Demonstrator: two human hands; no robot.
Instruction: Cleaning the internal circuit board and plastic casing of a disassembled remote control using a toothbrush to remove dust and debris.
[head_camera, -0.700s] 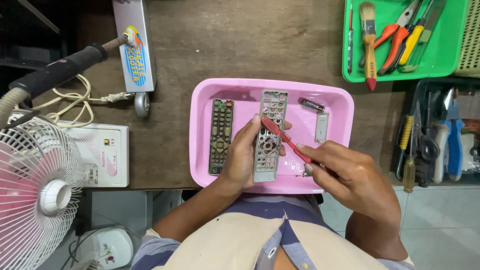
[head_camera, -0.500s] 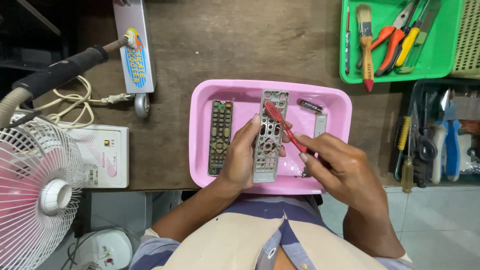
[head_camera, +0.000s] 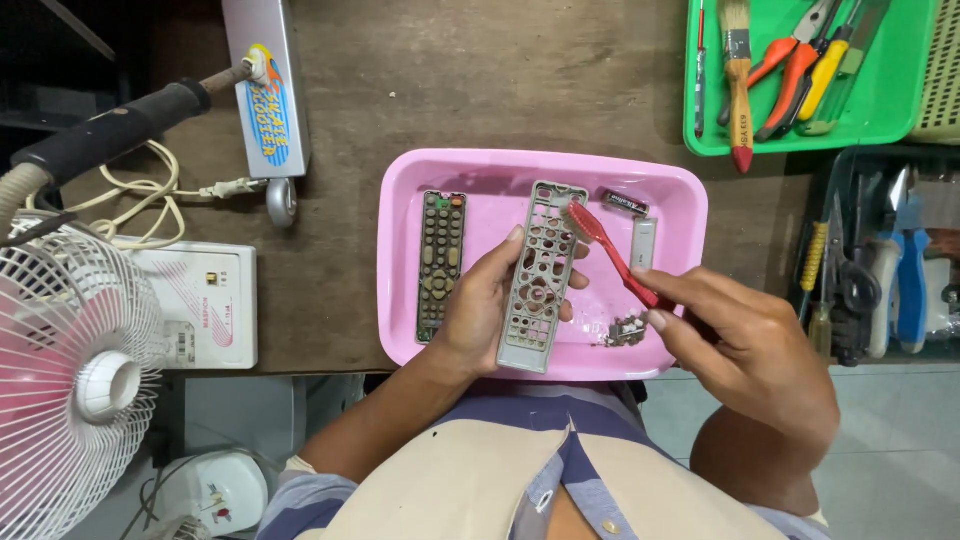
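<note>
My left hand (head_camera: 478, 312) holds a grey remote-control front cover (head_camera: 541, 277) with empty button holes, lifted over a pink tray (head_camera: 400, 330). A red toothbrush (head_camera: 612, 255) is gripped in my right hand (head_camera: 745, 340), and its bristles rest on the upper right part of the cover. In the tray lie a dark rubber keypad sheet (head_camera: 440, 262), a black battery (head_camera: 625, 203), a small grey battery door (head_camera: 643, 242) and a little heap of metal bits (head_camera: 625, 330).
A green tray (head_camera: 880, 125) at the top right holds a paintbrush (head_camera: 739, 85), pliers and screwdrivers. More tools fill a dark bin (head_camera: 875, 260) at right. At left stand a white fan (head_camera: 70, 380), a white box (head_camera: 205, 305), a cord and a soldering tool (head_camera: 110, 130).
The toothbrush head has moved up the cover toward its upper right corner, my right hand shifting slightly right. The left hand keeps the cover in place.
</note>
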